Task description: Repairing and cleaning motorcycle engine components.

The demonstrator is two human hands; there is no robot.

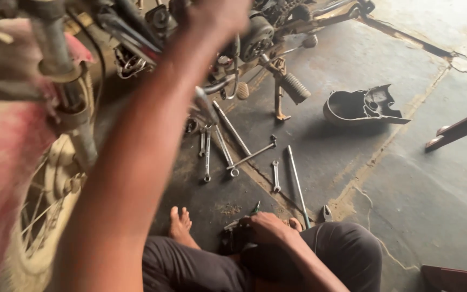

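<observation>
Head view looks down past both arms onto a dark, oil-stained concrete floor (417, 184) crossed by cracks and pale seams. Fingers of the left hand (217, 16) are blurred by motion high in the frame, so I cannot tell whether they are spread or curled; the hand is raised against the motorcycle engine (255, 35), and its forearm runs diagonally down toward the lower left. Fingers of the right hand (268, 227) curl down over a dark part (233, 238) resting on the floor just in front of the person's lap, gripping its top edge. A green-handled tool (255, 207) pokes up just beside that hand. A bare foot (181, 224) lies to the left of the dark part, and dark trousers (347, 254) cover the bent knees.

Farther out, several spanners (207, 157) and long steel rods (297, 181) lie scattered on the floor between the hands, some overlapping. A footpeg with a ribbed rubber sleeve (295, 87) sticks out beside the stand. At left, a spoked wheel (49, 211) and fork leg (68, 94) fill the edge, next to a blurred pink cloth (1, 151).

One hollow thing sits apart on the right: a black plastic cover (360, 105) lying open side up, like a shallow tub; nothing shows inside it. A wooden plank (460, 128) enters from the right edge.
</observation>
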